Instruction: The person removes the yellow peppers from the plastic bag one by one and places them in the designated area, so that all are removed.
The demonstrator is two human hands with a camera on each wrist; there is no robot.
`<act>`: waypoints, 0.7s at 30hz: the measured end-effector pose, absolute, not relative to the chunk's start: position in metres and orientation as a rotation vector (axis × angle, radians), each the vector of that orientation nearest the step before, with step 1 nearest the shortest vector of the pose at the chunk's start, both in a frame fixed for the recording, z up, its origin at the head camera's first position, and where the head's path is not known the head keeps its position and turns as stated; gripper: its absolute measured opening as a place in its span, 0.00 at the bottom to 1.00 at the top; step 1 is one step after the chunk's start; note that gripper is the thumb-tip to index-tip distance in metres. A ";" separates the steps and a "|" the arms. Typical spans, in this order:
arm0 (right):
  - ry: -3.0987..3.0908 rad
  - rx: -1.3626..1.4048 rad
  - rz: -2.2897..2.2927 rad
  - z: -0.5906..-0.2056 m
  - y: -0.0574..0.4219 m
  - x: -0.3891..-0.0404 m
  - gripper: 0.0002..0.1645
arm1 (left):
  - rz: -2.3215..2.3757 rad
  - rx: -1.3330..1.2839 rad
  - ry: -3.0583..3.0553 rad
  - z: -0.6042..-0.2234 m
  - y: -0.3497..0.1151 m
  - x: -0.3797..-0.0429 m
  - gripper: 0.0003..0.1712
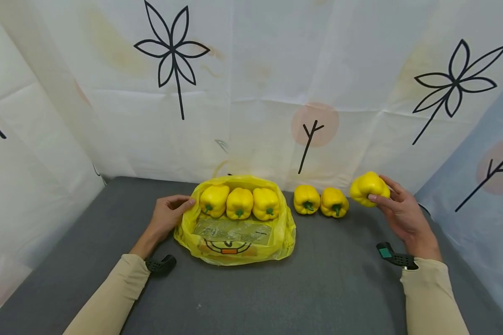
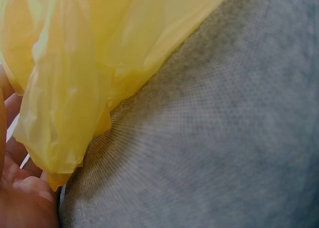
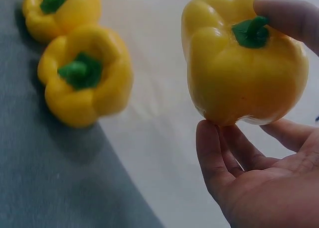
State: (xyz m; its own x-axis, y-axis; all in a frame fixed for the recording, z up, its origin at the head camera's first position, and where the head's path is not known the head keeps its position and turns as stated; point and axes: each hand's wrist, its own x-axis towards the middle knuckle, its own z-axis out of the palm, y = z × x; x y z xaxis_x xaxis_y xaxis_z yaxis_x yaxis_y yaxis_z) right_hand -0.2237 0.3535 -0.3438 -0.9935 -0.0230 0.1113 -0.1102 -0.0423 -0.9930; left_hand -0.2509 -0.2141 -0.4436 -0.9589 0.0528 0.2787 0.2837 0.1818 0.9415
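A yellow bell pepper (image 1: 368, 188) is raised off the table in my right hand (image 1: 404, 216), thumb near its green stem and fingers on the opposite side, as the right wrist view shows. On the left, my left hand (image 1: 167, 216) pinches the rim of a yellow plastic bag (image 1: 230, 257). The bag lies with its mouth spread wide, and three yellow peppers (image 1: 239, 203) sit in a row inside it. Part of the left hand's fingers is hidden behind the bag plastic (image 2: 65, 98) in the left wrist view.
Two more yellow peppers (image 1: 306, 199) stand side by side on the dark grey table (image 1: 318, 288), between the bag and my right hand. Right behind the table's back edge hangs a pale curtain (image 1: 260, 70) with leaf drawings; similar cloth encloses both sides.
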 end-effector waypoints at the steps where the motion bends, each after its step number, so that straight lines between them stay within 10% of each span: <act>1: -2.131 0.129 2.220 -0.345 0.355 -0.224 0.53 | -1.869 -0.332 -2.270 -0.444 -0.214 -0.251 0.17; 21: -2.384 -0.148 2.087 -0.387 0.384 -0.238 0.58 | -1.855 -0.318 -2.297 -0.430 -0.210 -0.242 0.17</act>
State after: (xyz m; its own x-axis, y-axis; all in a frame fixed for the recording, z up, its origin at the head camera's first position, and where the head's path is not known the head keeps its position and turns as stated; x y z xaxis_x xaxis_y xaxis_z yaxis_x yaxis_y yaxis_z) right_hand -0.2378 0.3843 -0.3872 -0.9952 0.0499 -0.0842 0.0901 0.1300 -0.9874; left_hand -0.2420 -0.2101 -0.4297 -0.9625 0.0575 0.2653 0.2714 0.2022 0.9410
